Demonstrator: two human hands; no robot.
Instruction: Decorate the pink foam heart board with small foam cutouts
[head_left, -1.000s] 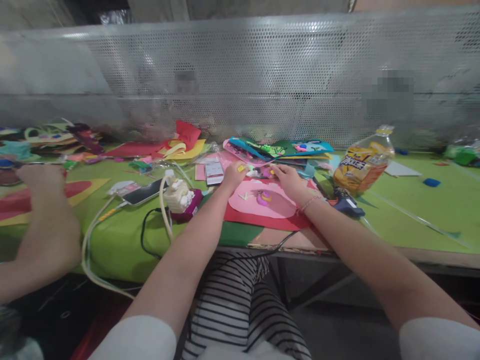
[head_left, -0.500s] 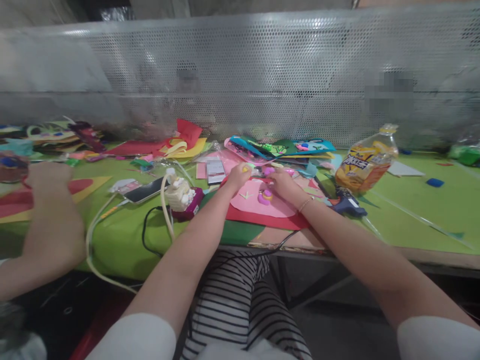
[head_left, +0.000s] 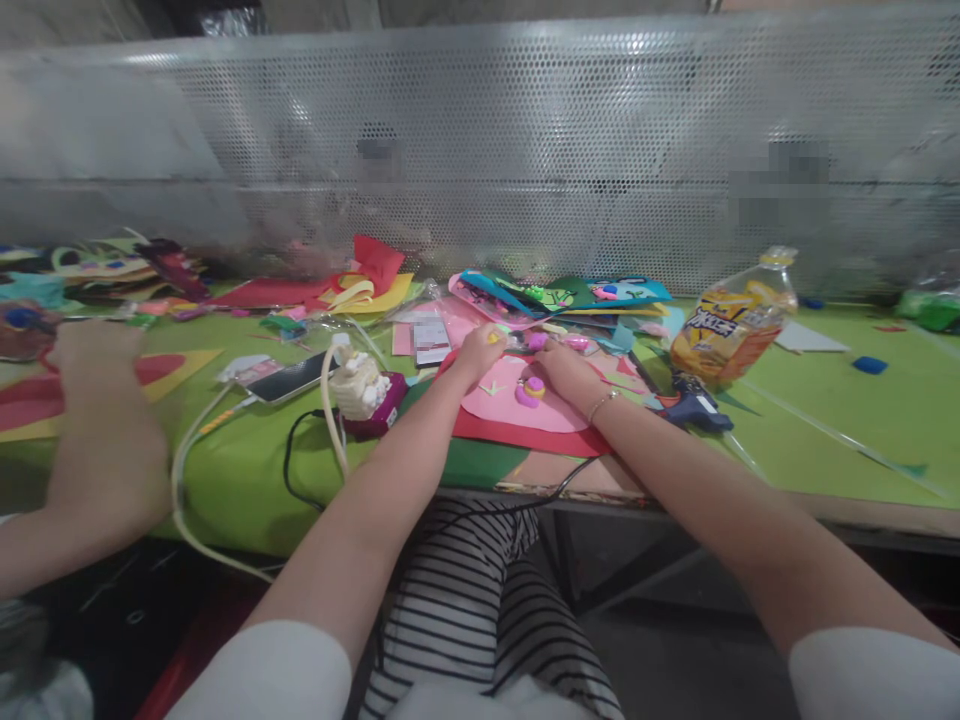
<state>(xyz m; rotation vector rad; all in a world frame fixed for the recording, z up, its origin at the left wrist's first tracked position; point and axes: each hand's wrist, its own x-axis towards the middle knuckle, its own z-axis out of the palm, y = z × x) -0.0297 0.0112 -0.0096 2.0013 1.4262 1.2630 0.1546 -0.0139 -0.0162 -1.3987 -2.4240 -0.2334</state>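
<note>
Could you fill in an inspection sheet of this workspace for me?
Surface: green tabletop, paper scraps scattered.
Main pieces: pink paper shape on red sheet, bearing purple-and-yellow piece.
Clutter: bottle, phone, papers behind.
Hands: left hand pinches something small and yellow; right hand beside a purple lump, grip unclear.
Cables: pale cable hangs over front edge; black cable nearby.
Surroundings: perforated metal screen; another person's hand at left.

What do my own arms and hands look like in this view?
Both arms wear short white sleeves and are uncovered below them. The right wrist carries a thin bracelet; none shows on the left. Neither the left hand nor the right hand wears a glove.
</note>
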